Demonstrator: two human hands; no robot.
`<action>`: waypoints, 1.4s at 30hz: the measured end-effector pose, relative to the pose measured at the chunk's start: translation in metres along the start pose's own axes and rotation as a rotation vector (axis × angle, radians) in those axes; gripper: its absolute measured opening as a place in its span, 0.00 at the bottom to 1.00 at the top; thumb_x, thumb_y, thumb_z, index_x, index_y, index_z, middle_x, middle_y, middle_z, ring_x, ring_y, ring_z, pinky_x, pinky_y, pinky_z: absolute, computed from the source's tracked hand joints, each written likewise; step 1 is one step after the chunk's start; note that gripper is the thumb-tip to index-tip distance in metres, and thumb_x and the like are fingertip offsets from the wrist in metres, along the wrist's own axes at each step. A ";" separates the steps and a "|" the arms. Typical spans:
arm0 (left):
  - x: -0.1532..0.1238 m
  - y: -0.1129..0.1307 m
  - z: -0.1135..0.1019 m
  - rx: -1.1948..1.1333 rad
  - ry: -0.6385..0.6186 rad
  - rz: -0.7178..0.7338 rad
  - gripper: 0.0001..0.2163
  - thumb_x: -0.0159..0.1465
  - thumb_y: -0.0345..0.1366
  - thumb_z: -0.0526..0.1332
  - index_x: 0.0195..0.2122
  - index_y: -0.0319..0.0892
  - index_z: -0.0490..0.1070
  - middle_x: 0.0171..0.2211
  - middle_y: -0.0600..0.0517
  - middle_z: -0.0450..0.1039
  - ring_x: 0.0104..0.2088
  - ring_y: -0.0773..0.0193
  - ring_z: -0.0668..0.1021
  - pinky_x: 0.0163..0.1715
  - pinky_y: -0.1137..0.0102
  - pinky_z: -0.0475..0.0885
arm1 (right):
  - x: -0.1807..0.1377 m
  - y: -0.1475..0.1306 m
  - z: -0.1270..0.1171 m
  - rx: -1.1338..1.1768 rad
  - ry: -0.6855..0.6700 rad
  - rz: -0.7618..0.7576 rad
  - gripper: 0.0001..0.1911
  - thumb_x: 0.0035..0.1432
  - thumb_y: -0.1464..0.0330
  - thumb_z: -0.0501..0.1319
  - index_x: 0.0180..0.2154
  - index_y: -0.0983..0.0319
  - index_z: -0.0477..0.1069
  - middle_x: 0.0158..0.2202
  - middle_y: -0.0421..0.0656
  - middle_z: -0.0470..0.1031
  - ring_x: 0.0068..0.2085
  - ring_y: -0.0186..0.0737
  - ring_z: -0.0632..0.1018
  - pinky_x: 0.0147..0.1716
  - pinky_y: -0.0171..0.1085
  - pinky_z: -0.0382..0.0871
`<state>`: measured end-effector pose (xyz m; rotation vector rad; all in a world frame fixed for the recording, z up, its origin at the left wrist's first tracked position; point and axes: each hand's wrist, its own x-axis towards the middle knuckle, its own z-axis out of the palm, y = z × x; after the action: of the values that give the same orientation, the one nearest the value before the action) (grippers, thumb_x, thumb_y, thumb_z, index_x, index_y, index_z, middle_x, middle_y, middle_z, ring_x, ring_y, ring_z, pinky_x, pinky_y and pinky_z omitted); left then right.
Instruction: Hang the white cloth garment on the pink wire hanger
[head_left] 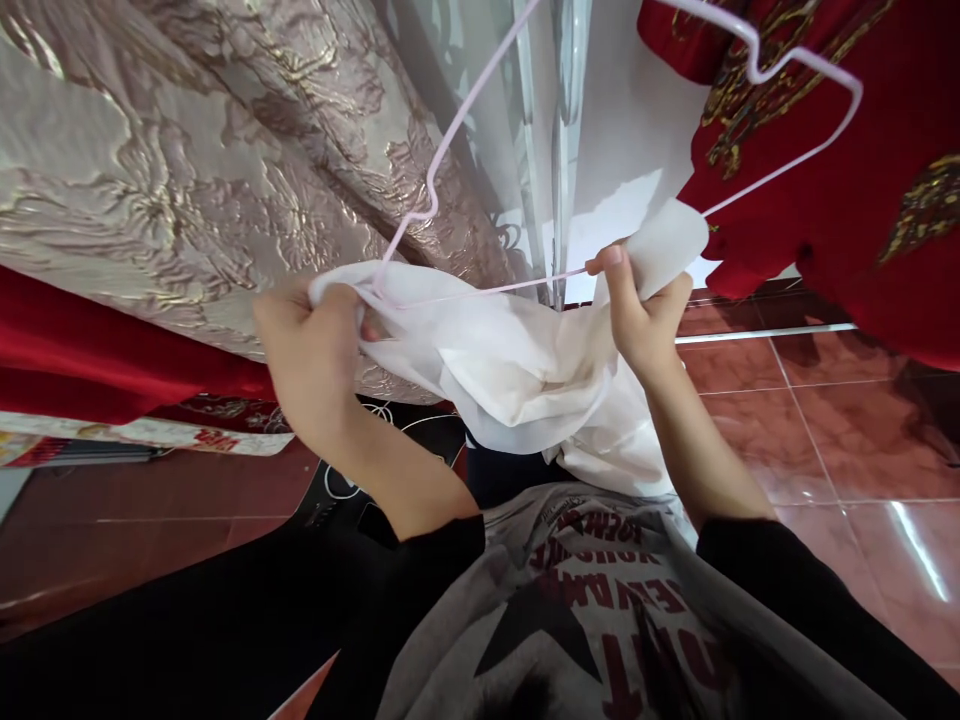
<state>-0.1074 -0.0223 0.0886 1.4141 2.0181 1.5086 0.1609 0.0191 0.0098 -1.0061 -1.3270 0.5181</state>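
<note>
I hold a white cloth stretched between both hands in front of my chest. My left hand is closed around the cloth's left end, where the bottom corner of a pale pink wire hanger meets it. My right hand pinches the cloth's right edge together with the hanger's thin bottom bar. The hanger rises above the cloth toward the top of the view. The cloth sags and bunches below my hands, against my grey printed shirt.
A beige and gold brocade fabric hangs at the left over a red cloth. A red garment with gold embroidery hangs at the upper right. The floor is glossy red-brown tile. A white cable lies on it.
</note>
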 end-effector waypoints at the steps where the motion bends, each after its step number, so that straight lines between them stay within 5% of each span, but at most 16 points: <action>1: 0.000 0.005 -0.001 -0.002 0.024 0.034 0.15 0.56 0.20 0.55 0.14 0.40 0.64 0.13 0.56 0.60 0.18 0.70 0.62 0.21 0.71 0.53 | 0.001 0.001 -0.001 0.005 0.005 -0.006 0.26 0.67 0.47 0.59 0.34 0.62 0.78 0.33 0.43 0.77 0.38 0.32 0.78 0.45 0.39 0.80; 7: 0.015 0.032 0.015 0.043 -0.048 0.281 0.16 0.60 0.19 0.55 0.18 0.39 0.74 0.13 0.58 0.60 0.18 0.72 0.60 0.22 0.73 0.52 | 0.001 -0.001 -0.006 -0.004 0.013 -0.053 0.23 0.68 0.50 0.59 0.34 0.62 0.79 0.36 0.43 0.77 0.40 0.33 0.79 0.45 0.39 0.80; 14: 0.030 0.016 0.024 0.041 -0.039 0.100 0.18 0.62 0.21 0.53 0.15 0.39 0.68 0.12 0.55 0.61 0.17 0.72 0.64 0.21 0.73 0.56 | -0.001 0.000 -0.004 -0.005 -0.013 -0.088 0.22 0.69 0.52 0.59 0.35 0.63 0.79 0.37 0.43 0.78 0.39 0.32 0.79 0.42 0.37 0.79; 19: 0.019 0.019 0.019 0.157 -0.201 0.157 0.15 0.56 0.25 0.52 0.17 0.39 0.72 0.14 0.53 0.68 0.18 0.66 0.70 0.23 0.71 0.62 | 0.000 0.003 -0.004 0.004 -0.007 -0.104 0.21 0.70 0.55 0.58 0.35 0.64 0.79 0.35 0.42 0.78 0.38 0.29 0.79 0.40 0.33 0.78; 25: 0.018 0.034 0.029 0.064 -0.046 0.318 0.11 0.55 0.26 0.55 0.26 0.36 0.78 0.22 0.52 0.75 0.23 0.65 0.75 0.27 0.72 0.68 | -0.002 0.002 -0.002 0.009 -0.006 -0.118 0.22 0.70 0.54 0.58 0.35 0.64 0.78 0.36 0.42 0.78 0.39 0.30 0.80 0.42 0.35 0.79; 31: 0.034 0.001 0.034 -0.100 0.017 0.124 0.13 0.68 0.31 0.48 0.36 0.36 0.71 0.26 0.53 0.71 0.26 0.63 0.80 0.37 0.60 0.82 | -0.006 0.006 0.003 -0.037 -0.050 -0.133 0.21 0.71 0.54 0.58 0.37 0.63 0.80 0.38 0.43 0.79 0.42 0.33 0.81 0.44 0.36 0.79; 38: 0.042 -0.020 0.029 -0.228 0.118 -0.069 0.07 0.63 0.27 0.48 0.33 0.42 0.63 0.23 0.56 0.65 0.23 0.62 0.80 0.32 0.65 0.80 | -0.007 0.008 0.005 -0.040 -0.034 -0.138 0.21 0.71 0.54 0.58 0.38 0.62 0.82 0.39 0.43 0.80 0.42 0.33 0.81 0.43 0.36 0.79; 42: 0.045 -0.017 0.037 -0.317 0.177 -0.185 0.10 0.65 0.24 0.48 0.40 0.41 0.65 0.30 0.55 0.70 0.27 0.64 0.80 0.42 0.62 0.81 | -0.007 0.007 0.004 -0.028 -0.038 -0.144 0.21 0.70 0.55 0.58 0.38 0.62 0.82 0.38 0.44 0.80 0.41 0.33 0.81 0.43 0.36 0.80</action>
<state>-0.1142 0.0366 0.0728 0.9761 1.8374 1.8231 0.1568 0.0184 0.0002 -0.9195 -1.4320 0.4122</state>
